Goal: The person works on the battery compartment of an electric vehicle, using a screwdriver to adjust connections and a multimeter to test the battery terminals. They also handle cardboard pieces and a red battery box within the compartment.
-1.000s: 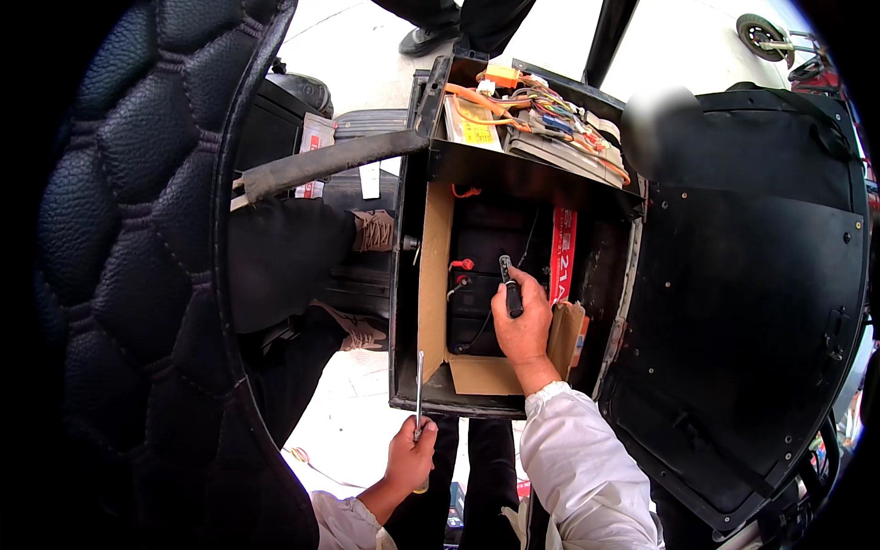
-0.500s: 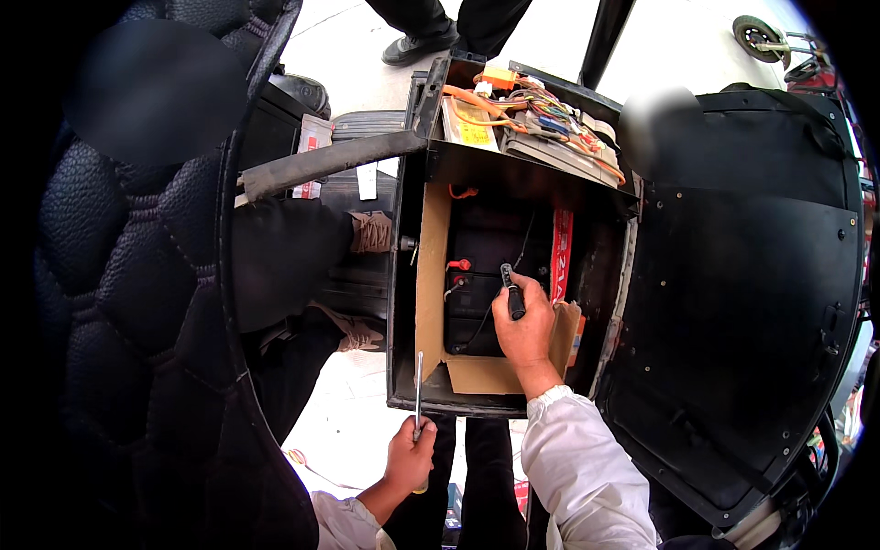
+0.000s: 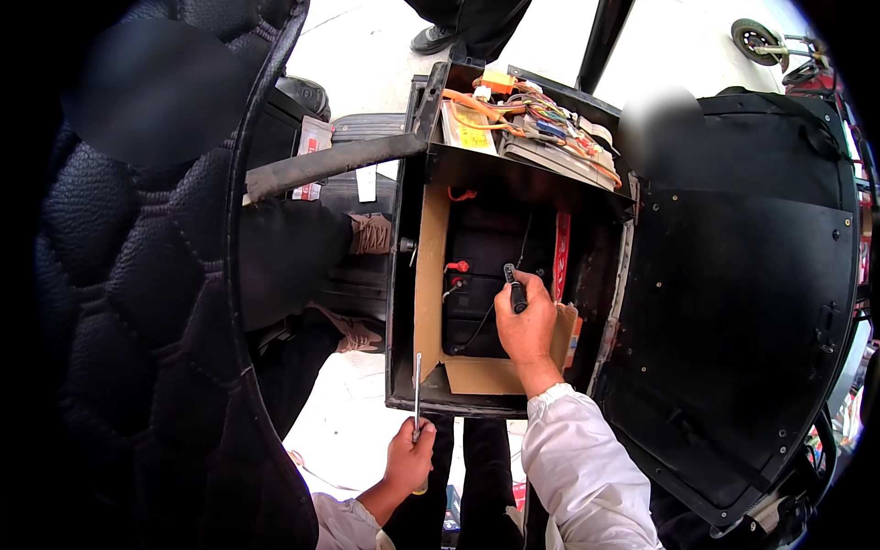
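My right hand [image 3: 527, 323] reaches into an open black compartment [image 3: 403, 275] and grips a small black tool handle [image 3: 515, 287] held over a black battery [image 3: 481, 275]. The battery has a red terminal cap [image 3: 456, 267] and a black cable running down from it. Brown cardboard [image 3: 429, 275] lines the compartment's left side and bottom. My left hand [image 3: 410, 455], below the compartment's front edge, is shut on a screwdriver [image 3: 417, 390] whose thin metal shaft points up.
A tangle of orange and coloured wires [image 3: 532, 124] lies on a tray above the compartment. A quilted black seat [image 3: 137, 321] fills the left, a raised black panel [image 3: 742, 321] the right. Another person's shoes [image 3: 371, 234] stand left of the compartment.
My right hand with the black tool handle has shifted slightly lower and left inside the compartment. The left hand holds the screwdriver in the same place.
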Tool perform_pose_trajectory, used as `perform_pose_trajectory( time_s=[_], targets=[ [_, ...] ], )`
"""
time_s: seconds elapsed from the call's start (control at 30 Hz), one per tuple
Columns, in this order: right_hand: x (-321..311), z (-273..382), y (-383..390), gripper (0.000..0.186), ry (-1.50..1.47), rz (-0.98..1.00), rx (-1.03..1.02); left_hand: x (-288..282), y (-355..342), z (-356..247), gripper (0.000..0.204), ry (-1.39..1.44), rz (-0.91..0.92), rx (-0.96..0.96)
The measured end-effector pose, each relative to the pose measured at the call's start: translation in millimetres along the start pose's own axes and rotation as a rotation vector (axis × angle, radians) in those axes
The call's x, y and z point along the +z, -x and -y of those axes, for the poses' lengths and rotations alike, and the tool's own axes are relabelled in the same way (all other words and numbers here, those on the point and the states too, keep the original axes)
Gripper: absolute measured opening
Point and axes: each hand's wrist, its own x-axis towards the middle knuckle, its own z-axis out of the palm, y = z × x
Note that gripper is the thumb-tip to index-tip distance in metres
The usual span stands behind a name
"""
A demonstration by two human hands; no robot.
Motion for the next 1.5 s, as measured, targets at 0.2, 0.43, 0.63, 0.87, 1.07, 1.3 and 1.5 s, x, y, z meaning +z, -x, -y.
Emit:
perform_pose_trajectory(
  time_s=[0.2, 0.43, 0.63, 0.87, 1.07, 1.3, 1.5],
  targets=[
    [7, 4, 1, 0.027, 0.148, -0.098, -0.13, 3, 0, -3, 0.022, 0.02, 0.004, 0.003],
    [-2, 5, 4, 0.028, 0.079, -0.166, -0.21, 3, 0, 4, 0.021, 0.018, 0.005, -0.004],
    [-8, -7, 7, 0.029, 0.124, -0.199, -0.225, 3, 0, 3, 0.021, 0.018, 0.003, 0.005],
    [-3, -24, -7, 0.027, 0.017, -0.152, -0.197, 2, -4, 2, 0.022, 0.021, -0.006, 0.014],
    [-10, -15, -4, 0.023, 0.009, -0.076, -0.084, 2, -2, 3, 0.022, 0.01, -0.013, -0.015],
    [-27, -1, 12, 0.023, 0.041, -0.046, -0.122, 5, 5, -4, 0.021, 0.003, -0.002, 0.005],
    [-32, 0, 32, 0.025, -0.088, -0.045, -0.214, 6, 12, -6, 0.02, 0.009, 0.038, 0.013]
  ],
)
